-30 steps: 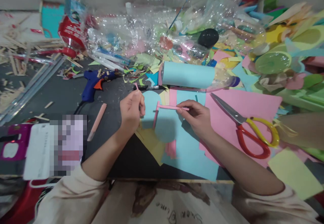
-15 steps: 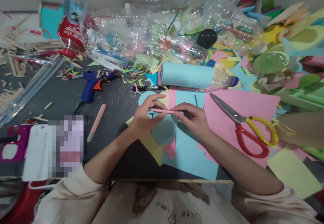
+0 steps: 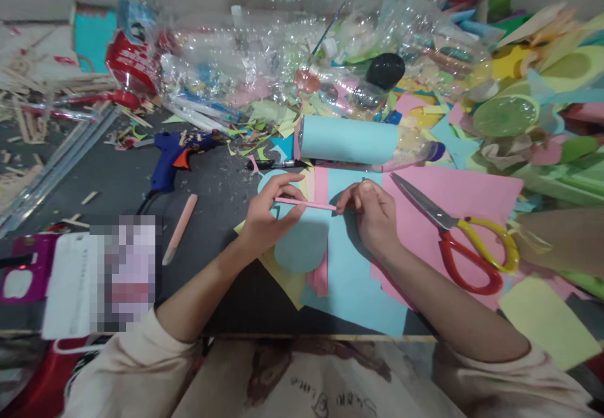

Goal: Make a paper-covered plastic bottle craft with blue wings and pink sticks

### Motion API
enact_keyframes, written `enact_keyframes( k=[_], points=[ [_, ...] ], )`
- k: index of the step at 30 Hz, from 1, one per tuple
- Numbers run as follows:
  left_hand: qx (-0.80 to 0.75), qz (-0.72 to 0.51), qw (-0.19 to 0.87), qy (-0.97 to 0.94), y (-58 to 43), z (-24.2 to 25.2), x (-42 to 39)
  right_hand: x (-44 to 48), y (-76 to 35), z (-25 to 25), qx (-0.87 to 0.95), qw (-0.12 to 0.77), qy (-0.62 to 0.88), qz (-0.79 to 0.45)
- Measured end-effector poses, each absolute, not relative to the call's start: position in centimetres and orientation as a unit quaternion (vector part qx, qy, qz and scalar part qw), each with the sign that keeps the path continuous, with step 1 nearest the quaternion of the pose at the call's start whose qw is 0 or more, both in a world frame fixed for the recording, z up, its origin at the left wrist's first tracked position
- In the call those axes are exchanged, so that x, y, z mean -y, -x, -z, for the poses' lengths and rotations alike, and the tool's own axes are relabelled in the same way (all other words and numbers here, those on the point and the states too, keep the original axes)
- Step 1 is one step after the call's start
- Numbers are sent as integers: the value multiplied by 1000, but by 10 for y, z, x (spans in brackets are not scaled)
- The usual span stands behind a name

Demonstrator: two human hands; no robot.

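Near the middle of the table my left hand (image 3: 267, 213) is closed in a pinch on a thin rolled pink paper tube (image 3: 314, 204). The tube lies nearly level, pointing right. At its right end is my right hand (image 3: 372, 213), with curled fingers close to or touching the tip; its thumb is raised against the bent fingers, and whatever may be inside them is hidden. Beneath both hands lie light blue paper (image 3: 363, 273), a rounded blue cutout (image 3: 302, 245) and pink strips. A second rolled tube (image 3: 180, 229), salmon pink, rests at the left.
Large scissors (image 3: 448, 223) with red and yellow handles lie on pink paper (image 3: 481, 191) at right. A blue glue gun (image 3: 170, 157) sits at left. Behind my hands lies a bottle wrapped in blue paper (image 3: 352, 140). Plastic bottles, wooden sticks (image 3: 28, 119) and paper scraps crowd the back.
My right hand has moved slightly right from the tube's middle to its end, its thumb lifting off. More of the tube shows; my left hand still holds it.
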State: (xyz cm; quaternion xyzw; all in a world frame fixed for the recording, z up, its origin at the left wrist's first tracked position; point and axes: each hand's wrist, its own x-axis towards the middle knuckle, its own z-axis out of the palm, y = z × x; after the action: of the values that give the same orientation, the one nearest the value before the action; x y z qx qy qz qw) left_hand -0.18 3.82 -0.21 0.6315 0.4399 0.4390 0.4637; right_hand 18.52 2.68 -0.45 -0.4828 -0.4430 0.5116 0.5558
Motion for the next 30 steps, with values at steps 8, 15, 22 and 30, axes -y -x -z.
enact_keyframes(
  k=[8, 15, 22, 30],
  points=[
    [-420, -440, 449, -655, 3, 1, -37, -25, -185, 3, 548, 460, 462, -524],
    [-436, -470, 473, -604, 2, -6, -37, -24, -186, 2, 527, 461, 502, -507],
    [-508, -554, 445, -487, 6, -3, -46, -24, -185, 5, 510, 478, 507, -504],
    [-468, -427, 554, -540, 2, -6, -41, -24, -184, 1, 503, 474, 506, -516]
  ],
)
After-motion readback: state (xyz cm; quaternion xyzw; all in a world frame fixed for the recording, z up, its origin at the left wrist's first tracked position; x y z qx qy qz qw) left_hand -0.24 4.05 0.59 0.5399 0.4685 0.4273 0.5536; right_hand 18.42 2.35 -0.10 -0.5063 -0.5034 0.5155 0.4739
